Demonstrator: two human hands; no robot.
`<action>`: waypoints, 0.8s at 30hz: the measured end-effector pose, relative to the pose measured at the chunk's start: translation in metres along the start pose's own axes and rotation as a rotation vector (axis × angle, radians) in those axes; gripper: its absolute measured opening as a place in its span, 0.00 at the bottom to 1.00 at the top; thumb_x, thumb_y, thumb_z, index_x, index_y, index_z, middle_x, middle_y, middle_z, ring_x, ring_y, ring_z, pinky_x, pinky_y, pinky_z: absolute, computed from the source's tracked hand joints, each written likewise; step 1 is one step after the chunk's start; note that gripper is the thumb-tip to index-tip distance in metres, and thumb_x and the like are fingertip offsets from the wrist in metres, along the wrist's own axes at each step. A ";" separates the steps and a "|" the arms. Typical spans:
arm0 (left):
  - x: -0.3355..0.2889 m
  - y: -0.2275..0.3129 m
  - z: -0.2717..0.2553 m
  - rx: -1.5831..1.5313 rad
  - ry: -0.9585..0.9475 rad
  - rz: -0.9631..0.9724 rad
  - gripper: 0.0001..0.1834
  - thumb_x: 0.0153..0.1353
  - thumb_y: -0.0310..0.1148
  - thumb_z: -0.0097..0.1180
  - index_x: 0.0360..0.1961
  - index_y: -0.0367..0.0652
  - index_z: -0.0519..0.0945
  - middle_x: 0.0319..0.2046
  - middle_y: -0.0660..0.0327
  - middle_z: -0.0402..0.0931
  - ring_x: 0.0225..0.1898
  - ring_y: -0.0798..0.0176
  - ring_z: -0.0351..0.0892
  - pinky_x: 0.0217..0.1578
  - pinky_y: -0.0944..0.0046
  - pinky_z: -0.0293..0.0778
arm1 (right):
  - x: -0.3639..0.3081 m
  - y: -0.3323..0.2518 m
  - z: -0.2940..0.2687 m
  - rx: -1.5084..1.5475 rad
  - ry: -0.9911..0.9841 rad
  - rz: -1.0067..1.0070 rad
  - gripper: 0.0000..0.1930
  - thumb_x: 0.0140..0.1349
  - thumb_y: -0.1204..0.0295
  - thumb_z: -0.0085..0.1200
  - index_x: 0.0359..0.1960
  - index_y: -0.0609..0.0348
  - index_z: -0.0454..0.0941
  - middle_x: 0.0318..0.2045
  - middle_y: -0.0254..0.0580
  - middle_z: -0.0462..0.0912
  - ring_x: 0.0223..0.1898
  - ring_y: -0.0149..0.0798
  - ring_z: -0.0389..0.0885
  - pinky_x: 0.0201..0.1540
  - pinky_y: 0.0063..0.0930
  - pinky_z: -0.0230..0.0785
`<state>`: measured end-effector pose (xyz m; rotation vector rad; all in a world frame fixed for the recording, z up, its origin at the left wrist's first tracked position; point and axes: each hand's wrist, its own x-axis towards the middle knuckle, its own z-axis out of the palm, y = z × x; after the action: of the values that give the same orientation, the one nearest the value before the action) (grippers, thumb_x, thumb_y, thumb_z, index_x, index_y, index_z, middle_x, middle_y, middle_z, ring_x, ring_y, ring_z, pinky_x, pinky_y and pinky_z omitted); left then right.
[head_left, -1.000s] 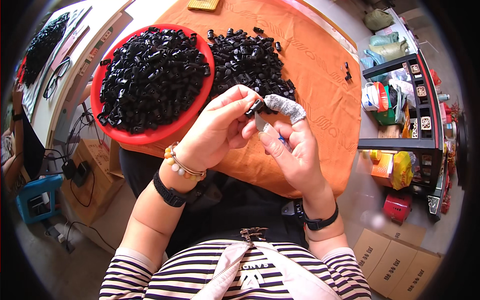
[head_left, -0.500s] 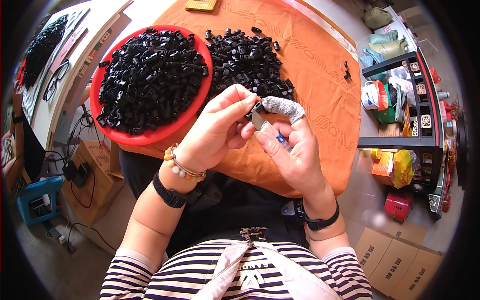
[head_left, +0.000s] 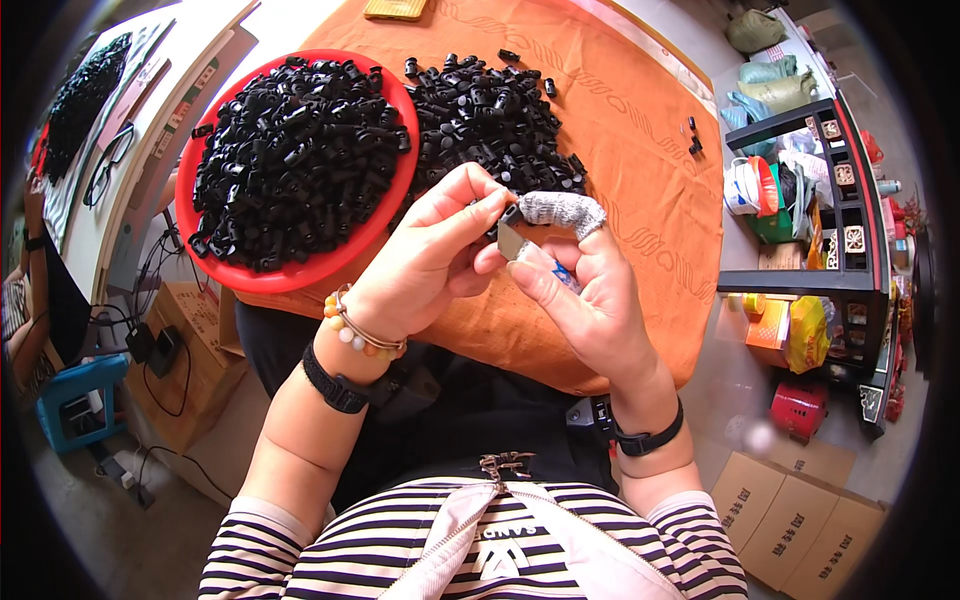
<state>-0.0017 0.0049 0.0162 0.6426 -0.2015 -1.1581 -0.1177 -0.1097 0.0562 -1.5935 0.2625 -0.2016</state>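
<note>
My left hand (head_left: 440, 240) pinches a small black plastic piece (head_left: 511, 214) between thumb and fingers, above the near part of the table. My right hand (head_left: 600, 305) is closed on a short flat knife blade (head_left: 511, 241) with a pale wrapped handle, its blue marking partly under the fingers. The blade lies against or just below the black piece; exact contact is too small to tell. A grey knitted finger cover (head_left: 562, 209) sheathes my right index finger, which curls over the piece. Beyond my left hand, many similar black pieces (head_left: 300, 160) fill a red basin (head_left: 270, 281).
A loose heap of black pieces (head_left: 490, 125) lies beside the basin on the orange tablecloth (head_left: 650, 240). A few stray bits (head_left: 694, 138) rest to the right. A dark shelf (head_left: 800, 283) with bags stands at right; cardboard (head_left: 785, 530) lies on the floor. Another person's arm (head_left: 35, 270) shows at far left.
Both hands keep their hold, with the blade still at the black piece. The right hand and blade have shifted very slightly; the whole view has moved a little too.
</note>
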 end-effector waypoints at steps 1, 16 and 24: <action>0.000 0.000 0.000 0.003 0.000 0.000 0.03 0.66 0.34 0.45 0.37 0.48 0.68 0.21 0.70 0.66 0.16 0.82 0.57 0.13 0.81 0.49 | 0.001 0.003 -0.001 0.002 0.001 0.000 0.19 0.59 0.79 0.52 0.52 0.65 0.64 0.37 0.42 0.80 0.40 0.24 0.76 0.41 0.19 0.68; 0.002 -0.003 -0.003 -0.059 -0.107 -0.059 0.06 0.66 0.36 0.45 0.36 0.47 0.70 0.19 0.70 0.64 0.17 0.80 0.56 0.13 0.79 0.48 | -0.005 0.005 -0.003 -0.147 0.024 -0.010 0.22 0.59 0.78 0.52 0.54 0.66 0.60 0.32 0.42 0.81 0.34 0.23 0.76 0.36 0.18 0.68; 0.002 -0.002 0.000 -0.012 -0.052 -0.031 0.04 0.66 0.35 0.45 0.37 0.47 0.69 0.19 0.70 0.64 0.16 0.81 0.56 0.13 0.80 0.48 | -0.002 0.007 -0.002 -0.111 0.048 -0.036 0.19 0.59 0.77 0.52 0.52 0.65 0.63 0.31 0.43 0.81 0.34 0.24 0.77 0.34 0.18 0.68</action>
<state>-0.0029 0.0022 0.0148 0.6078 -0.2294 -1.2053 -0.1205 -0.1113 0.0489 -1.7057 0.2864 -0.2574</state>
